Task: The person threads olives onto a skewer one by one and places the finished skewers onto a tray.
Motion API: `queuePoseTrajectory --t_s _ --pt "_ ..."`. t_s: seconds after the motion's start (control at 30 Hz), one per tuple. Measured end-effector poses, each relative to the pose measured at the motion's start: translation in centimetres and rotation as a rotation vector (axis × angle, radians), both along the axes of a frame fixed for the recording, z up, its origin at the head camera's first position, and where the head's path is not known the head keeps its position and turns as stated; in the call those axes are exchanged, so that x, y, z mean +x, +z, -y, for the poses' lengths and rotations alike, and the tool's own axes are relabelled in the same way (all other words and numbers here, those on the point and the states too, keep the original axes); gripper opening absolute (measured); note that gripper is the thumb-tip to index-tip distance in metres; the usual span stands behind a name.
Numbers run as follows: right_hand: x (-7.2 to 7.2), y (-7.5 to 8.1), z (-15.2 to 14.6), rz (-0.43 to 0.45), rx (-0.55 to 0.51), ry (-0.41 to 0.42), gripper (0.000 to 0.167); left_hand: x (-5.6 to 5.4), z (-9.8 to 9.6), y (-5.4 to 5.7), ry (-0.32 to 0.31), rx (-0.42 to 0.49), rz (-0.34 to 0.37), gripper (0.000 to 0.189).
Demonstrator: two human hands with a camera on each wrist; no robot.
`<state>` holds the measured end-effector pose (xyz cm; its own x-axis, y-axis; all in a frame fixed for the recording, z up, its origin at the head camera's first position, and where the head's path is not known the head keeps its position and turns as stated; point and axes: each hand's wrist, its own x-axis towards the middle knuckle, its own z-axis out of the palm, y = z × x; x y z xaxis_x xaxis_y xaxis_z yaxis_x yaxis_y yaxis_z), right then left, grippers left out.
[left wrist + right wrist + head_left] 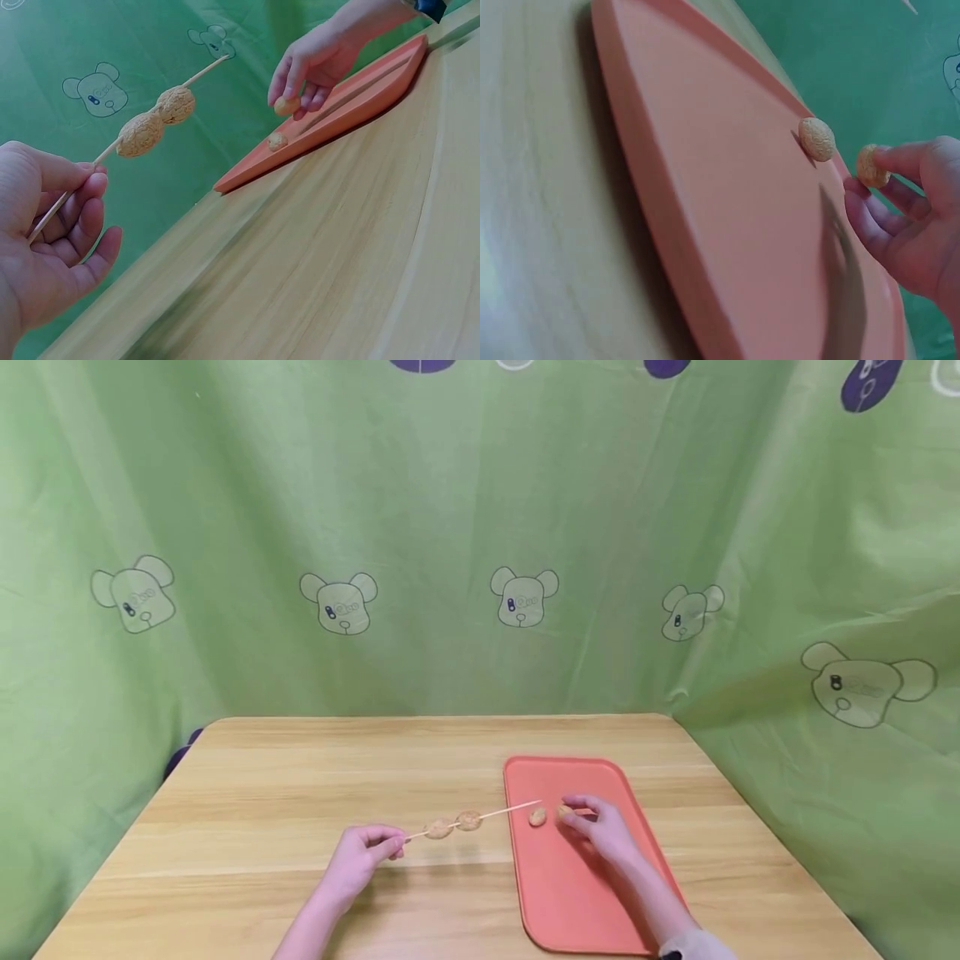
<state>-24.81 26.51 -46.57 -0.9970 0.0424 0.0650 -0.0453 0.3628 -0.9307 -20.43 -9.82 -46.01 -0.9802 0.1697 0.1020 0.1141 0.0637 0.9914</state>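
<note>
My left hand (358,858) pinches the lower part of a thin wooden skewer (204,70) between thumb and fingers. Two tan, wrinkled balls (140,135) are threaded on the skewer, one against the other, and its pointed end stays bare beyond them. In the head view the skewer slants up to the right, its tip over the tray's left edge. Between thumb and fingertips, my right hand (922,206) holds a similar tan ball (873,166) above the coral tray (558,893). Another tan ball (817,139) lies on the tray just left of that hand.
The tray sits on the right part of a wood-grain table (315,777). A green curtain (435,660) printed with bear heads hangs behind the table and along its sides. The right arm reaches across the tray's right side.
</note>
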Motion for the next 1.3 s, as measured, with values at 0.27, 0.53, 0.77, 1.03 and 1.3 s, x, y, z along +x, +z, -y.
queuePoseTrajectory --t_s 0.27,0.53,0.77,1.03,1.3 --pt "0.9 1.0 0.0 -0.079 0.045 0.074 0.033 0.1 0.0 0.0 -0.035 0.009 -0.006 0.019" --pt "2.0 2.2 0.9 -0.096 -0.073 0.174 0.032 0.3 -0.1 0.1 -0.07 -0.005 -0.024 0.019" --pt "2.3 2.7 1.3 -0.116 -0.144 0.253 0.034 0.4 -0.2 0.1 -0.089 -0.053 -0.055 0.017" --pt "2.4 2.4 1.3 -0.148 -0.152 0.323 0.033 0.3 0.0 0.1 -0.068 -0.041 -0.039 0.018" --pt "2.5 2.2 1.3 -0.191 -0.156 0.372 0.034 0.1 0.1 -0.4 -0.068 -0.038 -0.015 0.018"
